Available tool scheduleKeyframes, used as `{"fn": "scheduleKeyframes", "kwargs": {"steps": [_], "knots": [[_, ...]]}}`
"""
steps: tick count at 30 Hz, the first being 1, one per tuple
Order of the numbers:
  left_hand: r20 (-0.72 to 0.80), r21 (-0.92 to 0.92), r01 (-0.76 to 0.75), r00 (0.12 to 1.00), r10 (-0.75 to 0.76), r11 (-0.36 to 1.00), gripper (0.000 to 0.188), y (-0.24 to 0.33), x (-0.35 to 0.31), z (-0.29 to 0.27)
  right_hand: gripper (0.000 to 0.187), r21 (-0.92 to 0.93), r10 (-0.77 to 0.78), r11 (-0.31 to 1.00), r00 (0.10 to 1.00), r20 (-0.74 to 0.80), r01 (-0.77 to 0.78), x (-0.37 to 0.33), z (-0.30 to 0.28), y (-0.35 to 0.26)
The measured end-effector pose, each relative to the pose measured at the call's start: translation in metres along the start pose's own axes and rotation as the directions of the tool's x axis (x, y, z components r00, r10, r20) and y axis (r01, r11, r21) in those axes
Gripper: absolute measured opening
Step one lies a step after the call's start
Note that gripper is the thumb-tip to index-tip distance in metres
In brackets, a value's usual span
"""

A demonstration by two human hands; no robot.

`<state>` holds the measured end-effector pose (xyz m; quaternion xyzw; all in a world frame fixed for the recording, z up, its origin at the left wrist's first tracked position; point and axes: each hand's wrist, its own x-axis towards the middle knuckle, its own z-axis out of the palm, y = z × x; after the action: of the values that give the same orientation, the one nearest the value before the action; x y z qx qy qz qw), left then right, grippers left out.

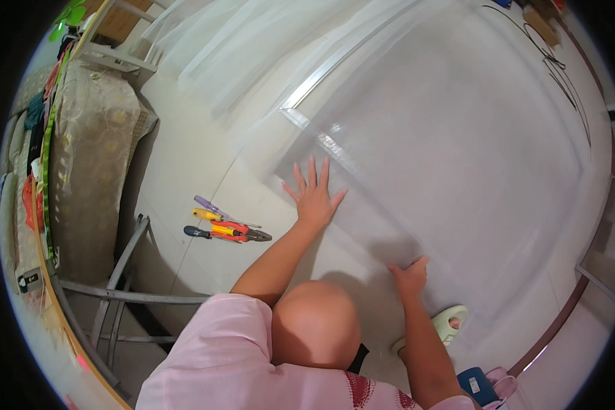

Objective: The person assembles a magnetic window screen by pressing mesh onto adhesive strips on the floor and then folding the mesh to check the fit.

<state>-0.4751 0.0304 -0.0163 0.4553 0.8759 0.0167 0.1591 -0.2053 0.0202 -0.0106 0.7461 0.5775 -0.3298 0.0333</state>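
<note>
A large sheet of grey mesh (458,137) lies spread over the floor, covering most of a silver metal frame (321,78). One corner of that frame shows bare beyond the sheet's far left edge. My left hand (313,198) presses flat on the near left part of the mesh, fingers spread wide. Farther right, my right hand (410,277) is closed at the near edge of the mesh, its fingers curled and partly hidden. Left of my left hand lie red-and-yellow pliers (242,231), a purple-handled screwdriver (208,203), a yellow-handled tool (206,214) and a dark-handled tool (198,232).
A grey metal stand (126,295) is at the lower left, beside a bed with a patterned cover (92,157). Sheer white fabric (232,48) hangs at the far side. Thin black cord (560,65) lies far right. A pale green slipper (451,324) is on my foot.
</note>
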Motion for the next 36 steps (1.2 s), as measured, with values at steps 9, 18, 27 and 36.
{"fn": "scheduleKeyframes", "kwargs": {"steps": [9,18,27,36], "knots": [[-0.107,-0.044,0.098,0.989,-0.102,0.994,0.069,-0.035,0.026,0.002,0.035,0.040,-0.198,0.980,0.967,0.164,0.194,0.008,0.009,-0.022],[-0.453,-0.356,-0.109,0.889,-0.070,0.928,0.032,-0.117,0.025,-0.005,0.059,0.280,-0.736,0.674,0.650,0.187,0.683,-0.001,0.069,-0.143],[-0.371,-0.337,-0.227,0.924,0.093,0.914,0.041,-0.149,0.025,-0.024,0.074,-0.002,-0.669,0.724,0.704,0.238,0.689,-0.012,0.083,-0.170],[-0.358,-0.107,-0.532,0.808,0.467,0.840,0.049,-0.065,0.076,-0.059,0.080,-0.199,-0.638,0.707,0.733,0.236,0.679,-0.012,0.077,-0.187]]}}
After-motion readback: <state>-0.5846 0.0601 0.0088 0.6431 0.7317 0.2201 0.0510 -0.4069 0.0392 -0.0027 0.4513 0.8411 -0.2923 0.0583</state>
